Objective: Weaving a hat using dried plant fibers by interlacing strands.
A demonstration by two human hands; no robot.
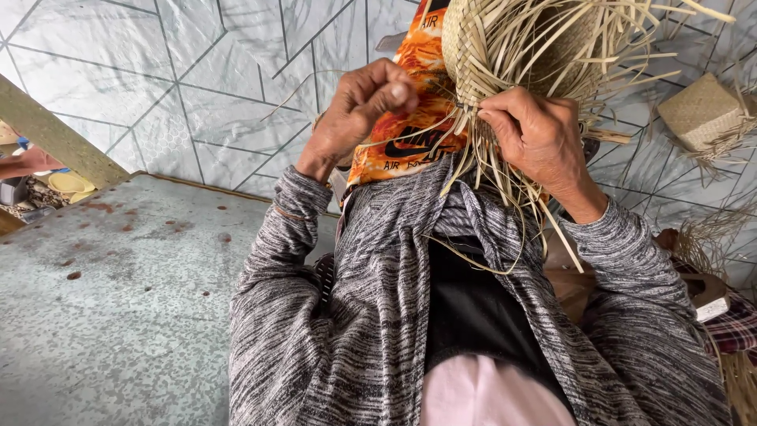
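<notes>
A half-woven straw basket (516, 43) with many loose pale strips hanging from its rim rests on my lap over orange patterned trousers (410, 118). My left hand (355, 114) pinches one thin straw strip between thumb and fingers, pulling it to the left. At the basket's lower edge my right hand (536, 138) grips a bundle of loose strips where the weave ends. Both arms wear a grey marled cardigan (371, 315).
A finished small woven box (702, 110) lies on the tiled floor (158, 87) at the right. Loose straw (710, 237) piles at the far right. A grey concrete slab (110, 300) spreads at the left. Another person's arm (27, 162) shows at the far left edge.
</notes>
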